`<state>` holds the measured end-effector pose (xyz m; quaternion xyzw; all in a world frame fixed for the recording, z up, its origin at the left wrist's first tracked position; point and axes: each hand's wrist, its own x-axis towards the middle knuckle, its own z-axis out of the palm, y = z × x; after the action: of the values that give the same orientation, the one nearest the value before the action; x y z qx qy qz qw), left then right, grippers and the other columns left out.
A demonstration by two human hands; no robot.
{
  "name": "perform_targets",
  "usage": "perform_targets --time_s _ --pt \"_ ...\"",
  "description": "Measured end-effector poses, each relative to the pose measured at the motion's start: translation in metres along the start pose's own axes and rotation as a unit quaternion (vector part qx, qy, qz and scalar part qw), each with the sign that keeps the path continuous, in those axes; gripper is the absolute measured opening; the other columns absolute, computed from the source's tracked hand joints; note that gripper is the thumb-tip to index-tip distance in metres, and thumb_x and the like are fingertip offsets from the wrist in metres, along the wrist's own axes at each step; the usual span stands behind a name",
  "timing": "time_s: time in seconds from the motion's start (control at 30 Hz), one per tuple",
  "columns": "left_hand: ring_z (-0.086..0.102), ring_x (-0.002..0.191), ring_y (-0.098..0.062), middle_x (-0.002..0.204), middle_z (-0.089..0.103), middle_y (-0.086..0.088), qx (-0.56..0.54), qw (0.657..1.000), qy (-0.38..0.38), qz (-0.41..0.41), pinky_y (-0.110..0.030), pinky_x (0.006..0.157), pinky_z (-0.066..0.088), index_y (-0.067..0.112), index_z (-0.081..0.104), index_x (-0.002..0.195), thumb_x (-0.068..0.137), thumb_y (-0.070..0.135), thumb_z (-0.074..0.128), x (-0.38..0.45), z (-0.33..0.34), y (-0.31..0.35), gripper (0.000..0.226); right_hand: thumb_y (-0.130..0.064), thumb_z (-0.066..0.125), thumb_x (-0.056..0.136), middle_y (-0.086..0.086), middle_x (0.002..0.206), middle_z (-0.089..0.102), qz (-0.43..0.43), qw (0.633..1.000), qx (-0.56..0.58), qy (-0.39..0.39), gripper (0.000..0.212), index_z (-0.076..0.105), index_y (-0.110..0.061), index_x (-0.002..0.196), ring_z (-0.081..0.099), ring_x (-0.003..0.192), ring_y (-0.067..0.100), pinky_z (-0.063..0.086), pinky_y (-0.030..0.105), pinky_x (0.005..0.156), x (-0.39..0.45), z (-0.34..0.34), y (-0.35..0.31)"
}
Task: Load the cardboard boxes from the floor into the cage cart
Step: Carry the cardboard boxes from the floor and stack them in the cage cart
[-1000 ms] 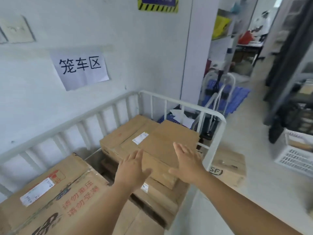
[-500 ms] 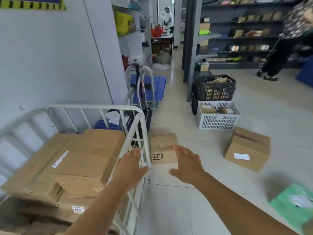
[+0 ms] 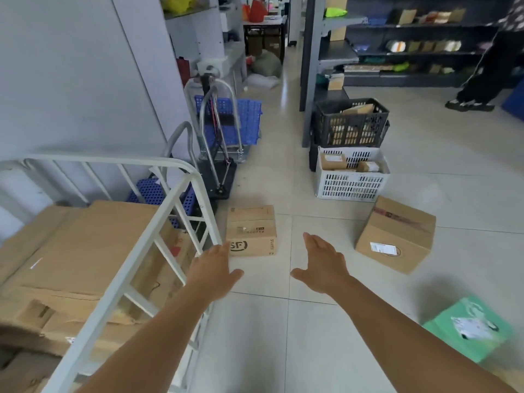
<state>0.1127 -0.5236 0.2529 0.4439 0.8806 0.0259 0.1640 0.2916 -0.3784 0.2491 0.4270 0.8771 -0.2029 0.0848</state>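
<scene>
- Hands first: the left hand [image 3: 211,268] and the right hand [image 3: 323,265] are both stretched forward above the floor tiles, fingers straight and together, thumbs spread inward toward each other. Neither holds or touches anything.
- Between and just beyond the two hands a small cardboard box [image 3: 251,230] printed with "SF" sits on the floor, just beside the corner of the cage cart [image 3: 158,222]. The left fingertips overlap its lower left corner in the view, but I cannot tell whether they touch it.
- A larger cardboard box [image 3: 397,235] with a white label on its near face lies tilted on the floor to the right of the right hand, apart from it.
- A green parcel [image 3: 470,329] with a white label lies on the floor near the right forearm, blurred.
- The cage cart, white tube railing, stands at the left and holds a stack of flat brown cartons [image 3: 82,251], the topmost reaching close to the top rail.
- A white slotted crate [image 3: 351,185] stands on the floor behind the larger box, with a few small brown packages inside.
- A black crate [image 3: 350,126] sits behind the white crate, with more brown parcels in it.
- A folded hand trolley [image 3: 218,143] and blue plastic grids [image 3: 249,117] lean by the wall past the cart.
- A person's legs [image 3: 482,78] show by the dark shelving at far right.
</scene>
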Motion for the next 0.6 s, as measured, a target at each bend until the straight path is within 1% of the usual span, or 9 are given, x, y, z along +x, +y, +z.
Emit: perform_targets --time_s 0.13,0.23,0.33,0.47,0.6 --pt "0.034 0.139 -0.025 0.153 0.034 -0.003 -0.008 1.000 -0.014 -0.016 -0.043 0.114 0.030 0.018 0.016 0.153 0.092 0.049 0.051 0.045 0.006 -0.004 0.077 -0.050 0.057 0.092 0.000 0.164 0.005 0.000 1.000 0.002 -0.009 0.093 0.000 -0.018 0.157 0.012 0.149 0.024 0.021 0.042 0.116 0.046 -0.005 0.005" --pt "0.036 0.138 -0.024 0.153 0.034 -0.003 -0.005 1.000 -0.022 -0.009 -0.040 0.113 0.031 0.017 0.016 0.153 0.093 0.048 0.051 0.087 0.007 -0.009 0.076 -0.049 0.056 0.092 0.000 0.164 0.004 0.005 1.000 0.000 -0.016 0.092 -0.001 -0.018 0.157 0.010 0.150 0.023 0.023 0.040 0.115 0.086 -0.009 0.004" --pt "0.042 0.133 -0.023 0.147 0.041 -0.003 -0.005 1.000 -0.024 -0.005 -0.039 0.109 0.036 0.016 0.020 0.151 0.093 0.048 0.051 0.134 0.001 -0.016 0.073 -0.050 0.056 0.093 0.000 0.164 0.004 0.018 1.000 -0.006 -0.018 0.092 -0.001 -0.018 0.157 0.011 0.150 0.023 0.023 0.040 0.115 0.130 -0.016 0.001" --pt "0.045 0.129 -0.022 0.144 0.044 -0.004 -0.008 0.999 -0.040 -0.010 -0.038 0.107 0.037 0.016 0.023 0.149 0.093 0.047 0.050 0.187 -0.006 -0.025 0.069 -0.049 0.056 0.093 0.000 0.164 0.006 0.023 1.000 -0.002 -0.018 0.090 0.000 -0.017 0.157 0.012 0.149 0.023 0.023 0.041 0.115 0.183 -0.020 -0.004" --pt "0.043 0.131 -0.021 0.144 0.043 -0.003 -0.005 0.998 -0.057 -0.020 -0.038 0.109 0.037 0.015 0.023 0.149 0.095 0.046 0.048 0.234 -0.008 -0.037 0.068 -0.051 0.054 0.094 0.001 0.164 0.007 0.028 0.999 0.001 -0.041 0.090 0.000 -0.017 0.157 0.012 0.149 0.023 0.023 0.040 0.115 0.232 -0.015 -0.003"
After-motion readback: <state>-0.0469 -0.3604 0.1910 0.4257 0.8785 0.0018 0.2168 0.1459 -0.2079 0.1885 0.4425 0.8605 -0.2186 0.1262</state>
